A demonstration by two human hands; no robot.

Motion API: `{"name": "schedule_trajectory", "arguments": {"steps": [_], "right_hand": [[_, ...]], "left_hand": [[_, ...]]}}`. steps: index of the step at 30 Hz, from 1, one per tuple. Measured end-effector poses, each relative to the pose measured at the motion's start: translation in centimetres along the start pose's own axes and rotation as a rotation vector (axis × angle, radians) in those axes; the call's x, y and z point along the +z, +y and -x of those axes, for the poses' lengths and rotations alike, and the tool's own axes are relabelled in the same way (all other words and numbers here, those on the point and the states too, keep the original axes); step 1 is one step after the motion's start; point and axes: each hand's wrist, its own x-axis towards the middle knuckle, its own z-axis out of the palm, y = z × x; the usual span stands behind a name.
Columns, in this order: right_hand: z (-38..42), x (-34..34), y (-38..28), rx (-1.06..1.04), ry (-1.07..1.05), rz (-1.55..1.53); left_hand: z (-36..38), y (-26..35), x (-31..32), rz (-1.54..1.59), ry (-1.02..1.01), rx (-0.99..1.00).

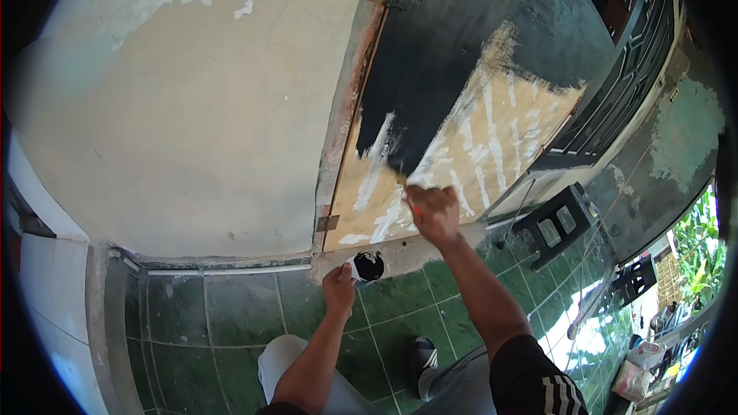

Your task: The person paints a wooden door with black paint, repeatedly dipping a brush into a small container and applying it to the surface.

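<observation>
My right hand (437, 217) is closed around the handle of a paintbrush (400, 176), and a bit of red shows at my fingers. The bristles are at the lower edge of the black paint on a door panel (430, 54). Below that edge, the panel is tan with white streaks. Lower down, my left hand (338, 290) grips the side of a small white container of black paint (369, 266), held near the foot of the door. Most of the container's outside is hidden by the hand and the viewing angle.
A cream wall (207, 123) with peeling paint stands left of the door. Green tiles (238, 307) cover the floor, with a white pipe (231, 270) along the wall base. Rightward are a black plastic stool (550, 230), a dark barred window (607, 100) and bags (634, 369).
</observation>
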Motion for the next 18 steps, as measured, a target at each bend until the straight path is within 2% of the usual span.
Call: {"name": "schedule_trajectory", "arguments": {"steps": [2,3,6,8,13,16,18], "right_hand": [[1.8,1.3,-0.2,-0.062,-0.054,-0.22],[1.6,1.1,0.4,-0.072,-0.19,-0.287],[-3.2,-1.4,3.1,0.023,-0.312,-0.205],[-8.2,-6.4,4.7,0.081,-0.186,-0.197],[-12.1,-11.8,8.0,-0.068,0.465,-0.037],[-8.4,-9.5,8.3,-0.101,0.517,0.168],[-3.7,-3.8,8.5,-0.061,0.385,0.185]], "left_hand": [[-0.4,0.0,-0.2,-0.01,0.027,0.017],[-0.5,-0.1,-0.2,-0.016,0.039,0.019],[-0.7,-0.4,-0.3,-0.174,0.056,0.034],[-1.4,-0.8,0.2,-0.166,0.077,0.032],[-1.3,-3.9,1.3,-0.125,0.05,-0.009],[-0.9,-4.5,1.5,-0.125,-0.003,-0.007],[0.3,-4.0,1.8,-0.094,-0.022,-0.024]]}}
